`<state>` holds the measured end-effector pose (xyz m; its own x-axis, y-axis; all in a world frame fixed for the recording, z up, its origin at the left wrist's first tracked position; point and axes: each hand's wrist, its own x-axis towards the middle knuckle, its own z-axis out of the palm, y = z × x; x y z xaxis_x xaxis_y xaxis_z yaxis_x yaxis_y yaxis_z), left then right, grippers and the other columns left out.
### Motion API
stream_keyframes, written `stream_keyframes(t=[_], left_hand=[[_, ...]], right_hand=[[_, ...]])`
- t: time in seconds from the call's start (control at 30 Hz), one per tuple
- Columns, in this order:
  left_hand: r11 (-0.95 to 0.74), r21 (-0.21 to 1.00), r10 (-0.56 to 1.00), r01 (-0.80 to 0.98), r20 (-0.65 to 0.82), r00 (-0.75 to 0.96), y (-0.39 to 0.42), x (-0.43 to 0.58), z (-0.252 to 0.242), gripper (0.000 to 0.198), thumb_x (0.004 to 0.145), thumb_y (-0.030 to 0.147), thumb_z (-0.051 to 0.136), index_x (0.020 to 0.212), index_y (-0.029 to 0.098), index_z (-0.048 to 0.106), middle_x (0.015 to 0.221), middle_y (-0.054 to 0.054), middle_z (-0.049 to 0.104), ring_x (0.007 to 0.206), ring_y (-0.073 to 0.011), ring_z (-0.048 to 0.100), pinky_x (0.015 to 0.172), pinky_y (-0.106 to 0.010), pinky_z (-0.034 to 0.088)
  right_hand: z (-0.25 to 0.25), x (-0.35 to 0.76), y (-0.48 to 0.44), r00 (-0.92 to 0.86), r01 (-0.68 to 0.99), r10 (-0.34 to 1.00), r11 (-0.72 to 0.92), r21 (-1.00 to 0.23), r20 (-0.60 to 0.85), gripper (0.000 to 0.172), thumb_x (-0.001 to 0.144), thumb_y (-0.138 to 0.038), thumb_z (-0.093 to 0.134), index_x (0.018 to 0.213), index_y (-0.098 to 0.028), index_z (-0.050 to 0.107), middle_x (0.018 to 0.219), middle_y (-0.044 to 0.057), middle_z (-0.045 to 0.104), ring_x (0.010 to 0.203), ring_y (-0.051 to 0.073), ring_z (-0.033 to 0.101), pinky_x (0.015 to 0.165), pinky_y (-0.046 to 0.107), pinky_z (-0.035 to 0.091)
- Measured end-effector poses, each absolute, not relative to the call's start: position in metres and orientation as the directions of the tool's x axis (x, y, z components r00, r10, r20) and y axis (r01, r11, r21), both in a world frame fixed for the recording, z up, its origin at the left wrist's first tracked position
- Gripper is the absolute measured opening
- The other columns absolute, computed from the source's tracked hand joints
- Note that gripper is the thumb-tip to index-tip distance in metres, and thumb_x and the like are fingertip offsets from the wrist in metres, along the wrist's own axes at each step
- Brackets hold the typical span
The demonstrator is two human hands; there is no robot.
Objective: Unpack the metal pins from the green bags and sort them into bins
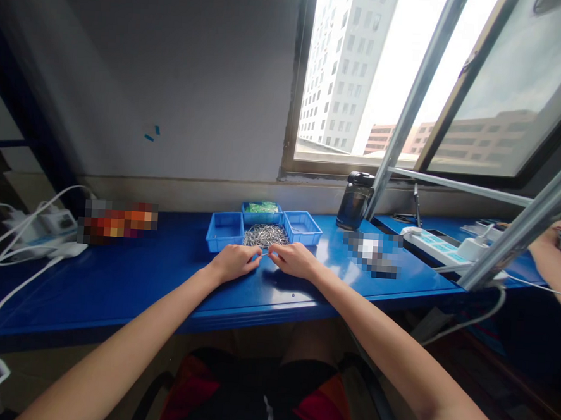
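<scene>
My left hand (233, 262) and my right hand (294, 259) are close together over the near side of the blue table. Each has its fingers pinched. A thin, light-coloured piece (265, 254) spans the small gap between the fingertips, too small to identify. Just beyond them lies a pile of small, slender metal parts (264, 235), partly hidden by my hands. Blue plastic bins stand on the left (225, 231) and right (303, 228) of the pile. Behind it, another blue bin (246, 215) contains green-and-white packets (263, 207).
A dark bottle (356, 201) stands at the back right, beside a metal post (410, 104). White cables and power adapters (69, 249) crowd the left end. A power strip (442, 248) lies to the right, near another person's arm (555, 265). Two blurred patches cover items.
</scene>
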<state>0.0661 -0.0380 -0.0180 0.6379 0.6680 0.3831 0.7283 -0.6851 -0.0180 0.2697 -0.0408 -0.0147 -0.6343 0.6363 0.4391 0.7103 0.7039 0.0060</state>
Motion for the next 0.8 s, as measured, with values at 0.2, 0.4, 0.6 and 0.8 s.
stream_keyframes(t=[0.2,0.4,0.6,0.8], left_hand=[[-0.605,-0.001,0.737,0.796,0.376,0.561,-0.037,0.064,-0.016,0.027,0.087,0.035,0.039,0.099,0.020,0.059,0.073,-0.005,0.068,0.066,-0.0205,0.065,0.059,-0.026,0.044],[-0.540,0.006,0.788,0.842,0.356,0.503,-0.035,0.062,-0.018,0.029,0.087,0.036,0.039,0.101,0.020,0.059,0.081,-0.010,0.069,0.071,-0.0252,0.066,0.059,-0.029,0.046],[-0.523,0.006,0.805,0.853,0.333,0.491,-0.034,0.061,-0.019,0.033,0.087,0.037,0.038,0.106,0.020,0.058,0.083,-0.011,0.069,0.072,-0.0250,0.066,0.059,-0.029,0.046],[-0.536,0.017,0.800,0.844,0.327,0.503,-0.031,0.060,-0.022,0.033,0.087,0.036,0.039,0.109,0.023,0.059,0.084,-0.008,0.070,0.072,-0.0224,0.066,0.060,-0.026,0.045]], right_hand=[[-0.008,0.291,-0.027,-0.348,0.850,0.717,0.513,-0.120,0.603,0.022,0.087,-0.030,0.041,0.090,-0.019,0.061,0.060,-0.001,0.062,0.052,0.010,0.054,0.053,0.020,0.030],[-0.006,0.318,-0.010,0.058,0.942,0.765,0.171,-0.289,0.641,0.027,0.086,-0.039,0.043,0.089,-0.020,0.061,0.060,0.001,0.061,0.053,0.013,0.054,0.052,0.021,0.030],[-0.012,0.316,-0.008,0.089,0.948,0.797,0.118,-0.297,0.598,0.026,0.086,-0.040,0.043,0.089,-0.022,0.061,0.064,0.001,0.063,0.056,0.014,0.056,0.052,0.022,0.030],[-0.011,0.318,-0.008,0.092,0.949,0.796,0.113,-0.296,0.598,0.027,0.087,-0.040,0.042,0.090,-0.021,0.061,0.065,0.002,0.063,0.056,0.014,0.055,0.052,0.021,0.030]])
